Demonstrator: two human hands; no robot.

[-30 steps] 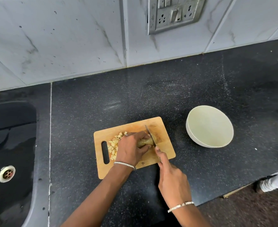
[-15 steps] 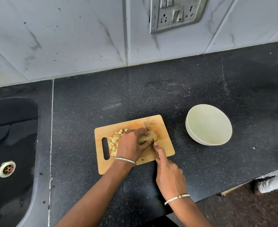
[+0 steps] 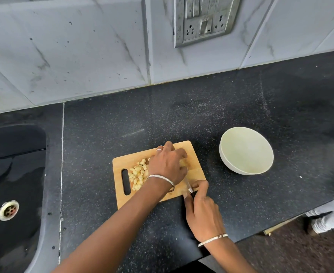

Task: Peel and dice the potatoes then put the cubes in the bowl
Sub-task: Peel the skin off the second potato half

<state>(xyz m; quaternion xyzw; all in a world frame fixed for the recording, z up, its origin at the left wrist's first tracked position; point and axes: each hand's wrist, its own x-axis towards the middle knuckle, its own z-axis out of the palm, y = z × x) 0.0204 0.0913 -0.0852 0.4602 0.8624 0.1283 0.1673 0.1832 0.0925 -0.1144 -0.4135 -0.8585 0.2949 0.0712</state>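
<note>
Potato cubes (image 3: 138,175) lie heaped on the left part of the wooden cutting board (image 3: 196,174), just right of its handle slot (image 3: 126,181), and none are in the bowl. Far to the left of the board, a dark sink (image 3: 14,174) with a metal drain (image 3: 8,210) is set into the black speckled countertop (image 3: 182,115). The left hand (image 3: 169,166), wearing a ring and a thin bracelet, is spread flat over the middle of the board, fingers reaching toward its far edge and covering a pale potato piece (image 3: 183,163) that peeks out at its right side. Just right of that wrist, the right hand (image 3: 201,211) is closed around the dark handle of a knife (image 3: 189,189) at the board's near right corner; most of the blade is hidden. Farther right, apart from the board, sits the empty pale bowl (image 3: 245,150). A switch plate (image 3: 204,18) hangs on the tiled wall above.
</note>
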